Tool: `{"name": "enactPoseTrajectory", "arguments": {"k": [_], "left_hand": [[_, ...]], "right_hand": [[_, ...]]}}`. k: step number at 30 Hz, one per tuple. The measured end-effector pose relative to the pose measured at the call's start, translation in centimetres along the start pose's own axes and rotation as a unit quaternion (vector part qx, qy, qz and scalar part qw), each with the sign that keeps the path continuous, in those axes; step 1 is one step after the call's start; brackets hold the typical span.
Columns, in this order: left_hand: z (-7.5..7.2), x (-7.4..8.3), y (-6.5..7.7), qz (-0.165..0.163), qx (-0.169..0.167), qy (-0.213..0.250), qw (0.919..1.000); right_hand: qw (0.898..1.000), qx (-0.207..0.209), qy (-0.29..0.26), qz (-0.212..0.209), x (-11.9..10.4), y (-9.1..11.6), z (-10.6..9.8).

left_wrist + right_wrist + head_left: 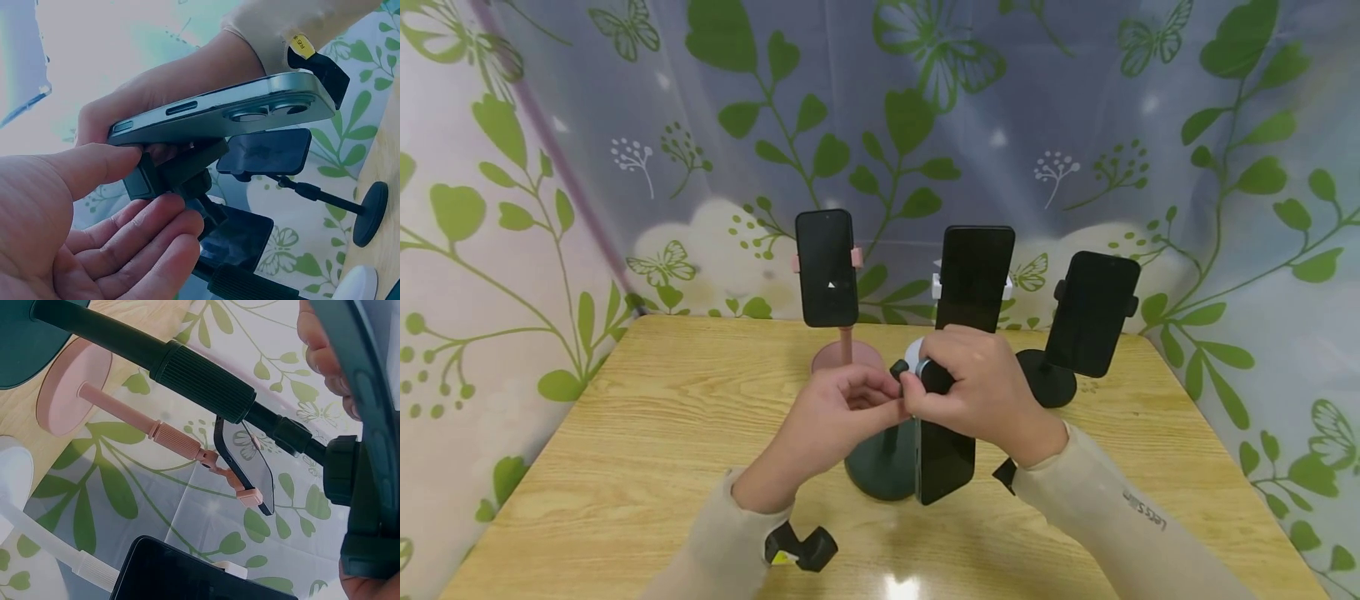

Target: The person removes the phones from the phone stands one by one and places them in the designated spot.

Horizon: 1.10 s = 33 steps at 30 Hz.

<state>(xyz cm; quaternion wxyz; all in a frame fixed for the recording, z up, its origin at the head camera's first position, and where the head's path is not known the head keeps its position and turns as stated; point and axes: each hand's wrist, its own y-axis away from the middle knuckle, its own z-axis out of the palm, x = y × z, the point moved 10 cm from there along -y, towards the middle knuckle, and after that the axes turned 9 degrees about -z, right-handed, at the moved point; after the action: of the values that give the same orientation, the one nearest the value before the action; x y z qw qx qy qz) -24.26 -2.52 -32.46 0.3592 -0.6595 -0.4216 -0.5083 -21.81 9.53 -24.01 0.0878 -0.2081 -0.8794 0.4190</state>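
A dark green phone stand has its round base (868, 479) on the table in front of me. At its head, a phone with a pale green frame (212, 112) lies against the dark green clamp (140, 178). My right hand (981, 387) grips this phone from above, its thumb toward the left. My left hand (827, 421) pinches the end of the clamp, thumb on one side and curled fingers below. The stand's ribbed neck (203, 381) rises toward the clamp in the right wrist view. Most of the clamp is hidden by both hands in the head view.
Behind the hands, three more stands bear phones: a pink one with a phone (827, 271) at left, a white one with a phone (977, 267) in the middle, and a black one with a phone (1093, 317) at right. A patterned curtain (820, 108) hangs behind the wooden table (685, 442).
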Motion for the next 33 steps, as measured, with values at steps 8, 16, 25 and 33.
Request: {"name": "enactPoseTrajectory", "arguments": {"k": [8,16,25,33], "left_hand": [[0.0,0.2,0.1,0.002,0.004,-0.004,1.0000],[0.1,0.1,0.0,0.010,-0.001,-0.005,0.9999],[0.0,-0.1,-0.3,0.011,0.004,-0.002,0.9999],[0.1,0.1,-0.4,0.024,-0.010,0.008,0.9996]], "right_hand": [[1.000,-0.001,0.002,-0.002,-0.1,0.0,0.1],[0.999,0.033,-0.014,-0.011,-0.5,0.2,-0.6],[0.989,0.072,-0.124,-0.031,-0.8,0.3,-1.7],[0.988,0.109,-0.103,-0.046,-1.6,1.2,-4.3]]}}
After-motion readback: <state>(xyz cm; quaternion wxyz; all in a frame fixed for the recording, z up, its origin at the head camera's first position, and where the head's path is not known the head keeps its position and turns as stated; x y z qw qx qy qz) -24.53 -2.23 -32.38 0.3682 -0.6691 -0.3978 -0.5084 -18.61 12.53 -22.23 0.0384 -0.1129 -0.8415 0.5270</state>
